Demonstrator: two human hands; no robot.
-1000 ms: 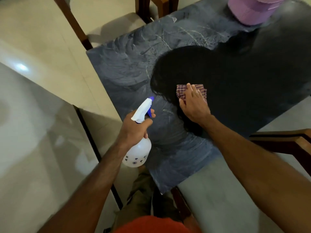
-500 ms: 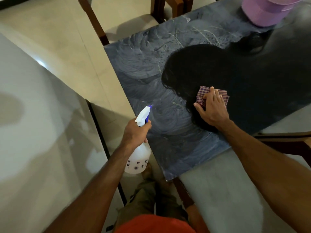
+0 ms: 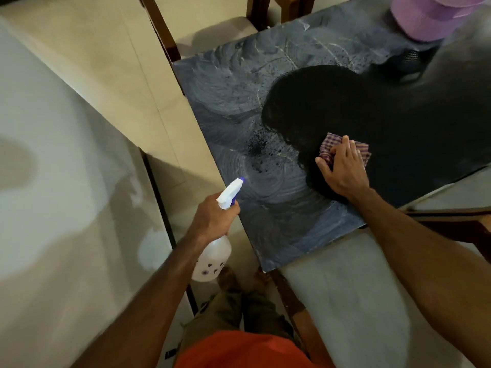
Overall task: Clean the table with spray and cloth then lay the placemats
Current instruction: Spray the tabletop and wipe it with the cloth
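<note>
Head view: cloth (image 3: 358, 150) seemingly flat under right hand (image 3: 342, 168).

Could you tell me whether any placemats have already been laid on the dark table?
No, the table carries only the checked cloth under the right hand and a purple container at its far end.
</note>
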